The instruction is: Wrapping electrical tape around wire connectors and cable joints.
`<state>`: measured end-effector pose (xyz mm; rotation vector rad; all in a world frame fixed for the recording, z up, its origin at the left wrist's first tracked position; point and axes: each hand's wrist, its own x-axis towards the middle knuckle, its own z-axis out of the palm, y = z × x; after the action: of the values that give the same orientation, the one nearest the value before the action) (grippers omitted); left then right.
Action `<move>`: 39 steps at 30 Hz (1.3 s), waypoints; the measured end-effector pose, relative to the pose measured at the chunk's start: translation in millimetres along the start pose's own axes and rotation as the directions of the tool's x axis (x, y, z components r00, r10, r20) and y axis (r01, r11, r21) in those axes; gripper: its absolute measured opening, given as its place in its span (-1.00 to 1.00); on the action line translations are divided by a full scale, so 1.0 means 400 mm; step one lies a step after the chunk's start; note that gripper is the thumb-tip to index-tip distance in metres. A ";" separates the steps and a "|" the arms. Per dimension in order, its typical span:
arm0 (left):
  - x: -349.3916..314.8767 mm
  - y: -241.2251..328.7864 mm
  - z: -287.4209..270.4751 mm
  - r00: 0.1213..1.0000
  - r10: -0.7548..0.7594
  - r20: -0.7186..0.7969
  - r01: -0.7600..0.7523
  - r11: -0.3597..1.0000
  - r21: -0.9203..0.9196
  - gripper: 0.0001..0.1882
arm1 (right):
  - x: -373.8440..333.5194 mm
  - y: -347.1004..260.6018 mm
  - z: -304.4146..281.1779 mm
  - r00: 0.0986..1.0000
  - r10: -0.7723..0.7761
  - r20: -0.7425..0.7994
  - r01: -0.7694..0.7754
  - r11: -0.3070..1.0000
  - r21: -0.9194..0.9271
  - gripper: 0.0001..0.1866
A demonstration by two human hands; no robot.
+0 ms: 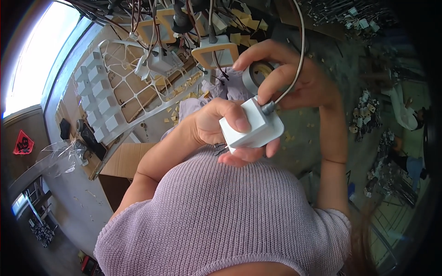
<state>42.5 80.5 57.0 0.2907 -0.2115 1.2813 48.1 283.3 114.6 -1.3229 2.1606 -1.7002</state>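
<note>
Cable seating at white block (251, 129)
Your left hand (216, 126) is pinching the block at chest height; your right hand (294, 80), fingers curled round the tape roll (255, 73), is pinching the grey cable (299, 55) beside its connector. Keep it straight.

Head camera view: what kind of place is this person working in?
Probably a small electrical assembly workshop. The left hand holds a white box with a grey cable; the right hand holds a tape roll. Wired units and white frames lie on the bench.
</note>
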 end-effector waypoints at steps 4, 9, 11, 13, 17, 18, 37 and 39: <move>-0.019 0.015 0.010 0.924 0.256 -0.283 -0.129 0.908 0.399 -0.43 | -0.015 -0.022 0.000 0.960 0.276 -0.054 -0.280 0.957 -0.073 -0.72; -0.008 0.001 0.021 0.712 0.399 -0.577 0.024 0.808 0.589 -0.62 | -0.032 -0.034 -0.011 0.880 0.475 -0.022 -0.466 0.853 -0.237 -0.70; -0.016 -0.009 -0.004 0.679 0.457 -0.574 0.037 0.760 0.649 -0.63 | -0.036 -0.040 -0.007 0.849 0.529 -0.001 -0.514 0.824 -0.240 -0.69; -0.024 -0.017 -0.009 0.648 0.515 -0.561 0.051 0.706 0.706 -0.64 | -0.038 -0.053 0.013 0.840 0.538 -0.065 -0.540 0.821 -0.186 -0.69; -0.015 -0.038 -0.046 0.408 0.904 -0.126 0.457 -0.083 0.886 -0.57 | -0.045 -0.085 0.093 0.624 0.716 -0.314 -0.754 0.657 -0.001 -0.55; -0.003 -0.039 -0.035 0.322 0.945 -0.057 0.664 -0.183 0.725 -0.51 | -0.040 -0.098 0.116 0.553 0.778 -0.299 -0.815 0.579 -0.001 -0.51; -0.022 -0.061 0.021 0.989 0.144 0.012 -0.128 0.912 -0.390 -0.43 | 0.007 0.061 0.034 0.982 0.158 0.107 -0.186 0.924 0.334 -0.46; -0.029 -0.049 0.017 0.971 0.225 -0.077 -0.232 0.966 -0.113 -0.44 | -0.024 0.047 0.024 0.953 0.289 0.094 -0.304 0.912 0.276 -0.36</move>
<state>58.3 62.4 58.0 0.1231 -0.2741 1.4975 48.7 282.6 91.4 -0.9004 1.8771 -1.7492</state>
